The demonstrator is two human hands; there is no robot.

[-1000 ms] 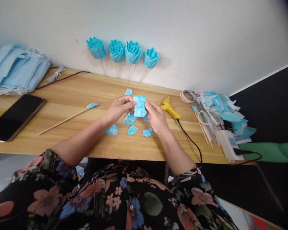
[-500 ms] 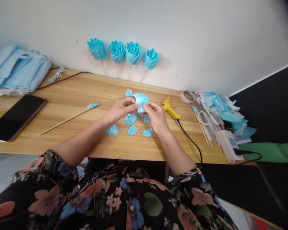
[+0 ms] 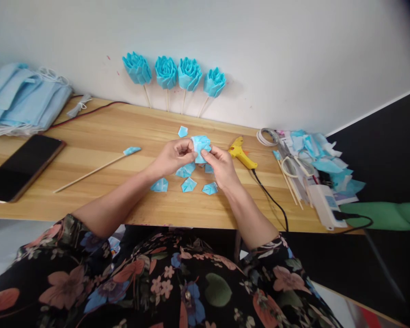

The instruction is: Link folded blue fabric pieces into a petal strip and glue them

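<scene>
My left hand [image 3: 172,157] and my right hand [image 3: 220,166] meet over the middle of the wooden table [image 3: 105,132], both pinching a folded light-blue fabric piece [image 3: 201,145] between fingertips. The piece is curled into a rounded bundle just above the table. Beneath and in front of my hands lie several small folded blue petals [image 3: 188,184]. A wooden skewer with a blue tip [image 3: 95,169] lies to the left of my left hand.
Several finished blue fabric roses on sticks [image 3: 177,75] lean on the wall. A yellow glue gun [image 3: 241,155] with its black cord lies right of my hands. Scissors, skewers and blue scraps [image 3: 307,164] pile at the right; a phone [image 3: 20,166] and stacked blue masks [image 3: 20,98] at left.
The blue piece, held flat and spread a second ago, has been rolled into a tighter bundle, and my two hands have drawn closer together.
</scene>
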